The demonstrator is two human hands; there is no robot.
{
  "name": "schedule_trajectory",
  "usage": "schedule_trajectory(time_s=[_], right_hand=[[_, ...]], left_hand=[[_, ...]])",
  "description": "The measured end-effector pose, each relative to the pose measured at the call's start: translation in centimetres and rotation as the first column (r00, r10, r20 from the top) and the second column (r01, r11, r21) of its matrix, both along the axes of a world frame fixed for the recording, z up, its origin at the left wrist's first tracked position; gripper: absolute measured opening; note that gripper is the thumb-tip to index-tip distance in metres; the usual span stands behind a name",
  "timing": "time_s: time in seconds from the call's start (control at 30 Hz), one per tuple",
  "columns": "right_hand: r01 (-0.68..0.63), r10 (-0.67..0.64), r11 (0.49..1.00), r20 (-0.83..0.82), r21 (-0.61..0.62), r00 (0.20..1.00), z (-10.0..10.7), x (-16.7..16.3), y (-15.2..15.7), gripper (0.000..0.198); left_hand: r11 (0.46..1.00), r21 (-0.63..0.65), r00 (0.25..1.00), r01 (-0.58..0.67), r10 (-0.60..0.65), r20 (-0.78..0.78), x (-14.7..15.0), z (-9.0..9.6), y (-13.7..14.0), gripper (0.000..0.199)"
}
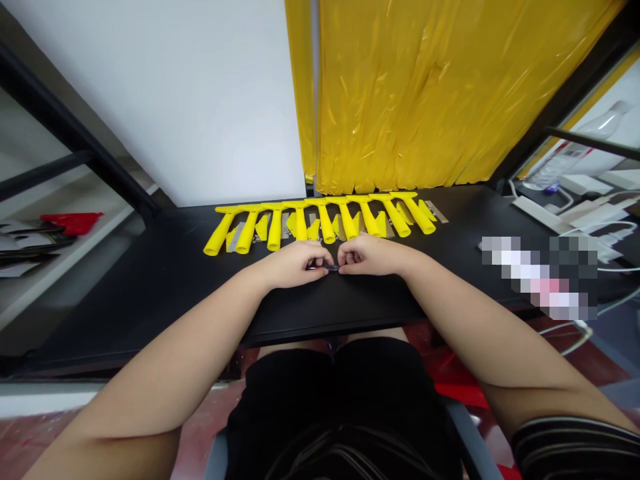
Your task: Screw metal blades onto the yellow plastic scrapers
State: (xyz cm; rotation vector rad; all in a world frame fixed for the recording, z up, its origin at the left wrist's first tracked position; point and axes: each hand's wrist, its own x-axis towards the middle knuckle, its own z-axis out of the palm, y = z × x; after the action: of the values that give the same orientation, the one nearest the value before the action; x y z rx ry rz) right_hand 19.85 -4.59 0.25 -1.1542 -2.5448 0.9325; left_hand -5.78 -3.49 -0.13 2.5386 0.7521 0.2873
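My left hand and my right hand meet close together above the black table. Between them runs a thin dark rod, pinched at either end by thumb and fingers; what kind of thing it is cannot be made out. Just beyond my hands stands a row of several yellow T-shaped plastic handles, their round hollow ends facing me. Small yellow plastic pieces and flat greyish metal plates lie among and behind the handles, partly hidden by them.
Yellow plastic sheeting and a white panel rise behind the table. A blurred-out object lies at the right, near white cables and a clear bottle. Black frame bars stand left, beside a shelf.
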Motion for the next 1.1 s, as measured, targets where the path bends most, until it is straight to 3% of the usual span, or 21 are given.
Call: schedule_trajectory(time_s=[0.9, 1.1], right_hand=[[0.008, -0.008, 1.000, -0.008, -0.020, 1.000, 0.0, 0.2, 0.1, 0.011], [0.052, -0.053, 0.998, -0.077, -0.020, 0.996, 0.6, 1.0, 0.0, 0.015]], left_hand=[[1.000, -0.011, 1.000, 0.005, -0.005, 0.000, -0.1, 0.0, 0.0, 0.021], [1.000, -0.002, 0.999, -0.004, 0.004, 0.053, 0.0, 0.0, -0.2, 0.023]])
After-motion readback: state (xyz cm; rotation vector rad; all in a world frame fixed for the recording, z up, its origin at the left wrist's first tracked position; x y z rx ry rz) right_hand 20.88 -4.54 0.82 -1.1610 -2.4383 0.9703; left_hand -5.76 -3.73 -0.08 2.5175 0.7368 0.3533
